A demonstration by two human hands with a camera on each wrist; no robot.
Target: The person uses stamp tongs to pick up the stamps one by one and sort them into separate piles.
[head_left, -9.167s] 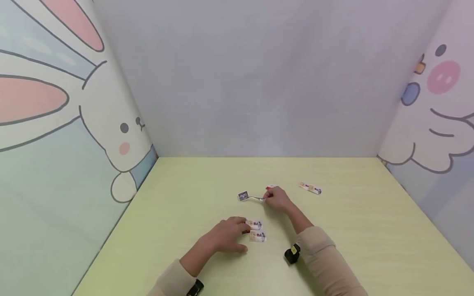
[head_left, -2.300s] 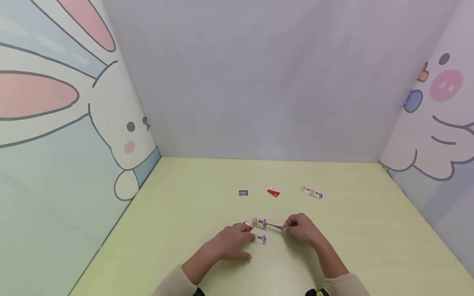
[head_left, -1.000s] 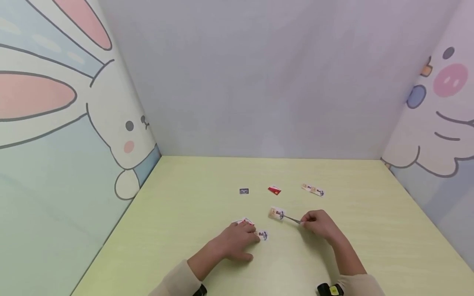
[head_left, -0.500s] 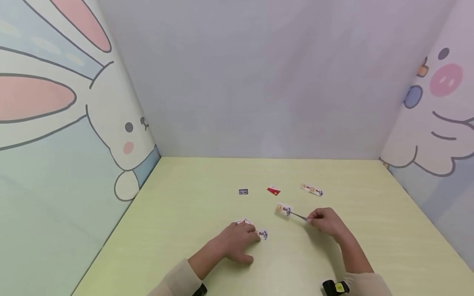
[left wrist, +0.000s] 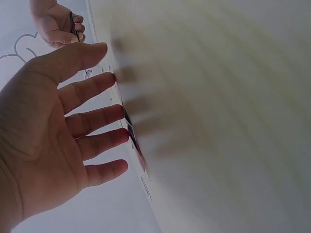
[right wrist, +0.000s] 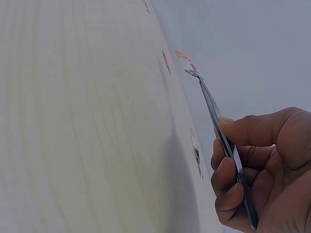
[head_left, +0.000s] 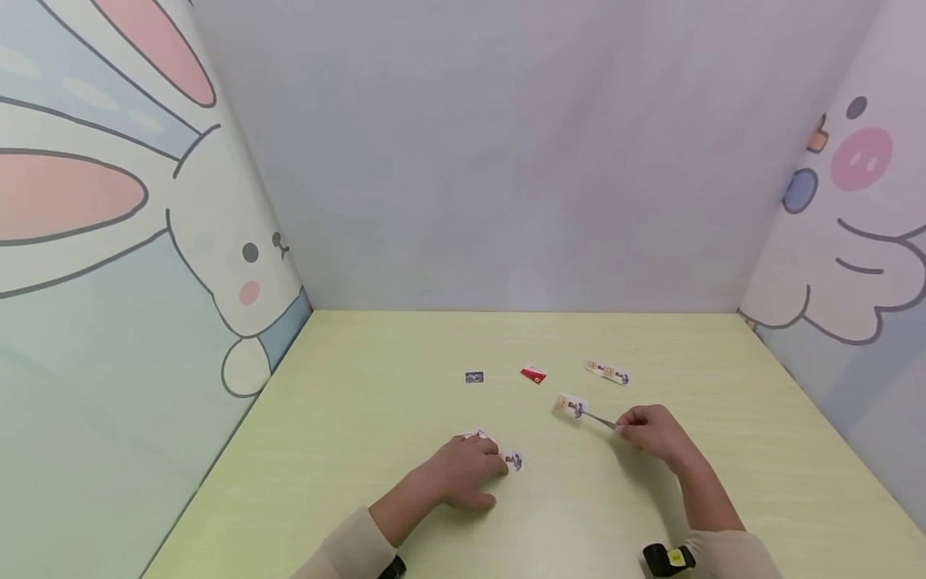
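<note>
My right hand (head_left: 658, 434) grips a pair of metal tweezers (right wrist: 217, 114) between thumb and fingers. Their tips pinch one end of a small paper piece (head_left: 570, 405) with orange and purple print, raised over the table in the right wrist view. My left hand (head_left: 466, 476) is spread low over the table, its fingertips at several small pieces. From under those fingers a white-and-red piece (head_left: 475, 433) and another orange-and-purple printed piece (head_left: 514, 461) stick out, partly covered.
Toward the back of the pale wood-grain table (head_left: 376, 354) lie a dark picture piece (head_left: 474, 377), a red-and-white piece (head_left: 534, 374) and a strip of two overlapping printed pieces (head_left: 608, 373). A grey wall (head_left: 506, 161) and cartoon side panels enclose it.
My right hand has carried the printed piece in the tweezers rightward and a bit away from the left hand's pieces. Earlier, the tweezers were at the dark piece. The left hand barely moved lately.
</note>
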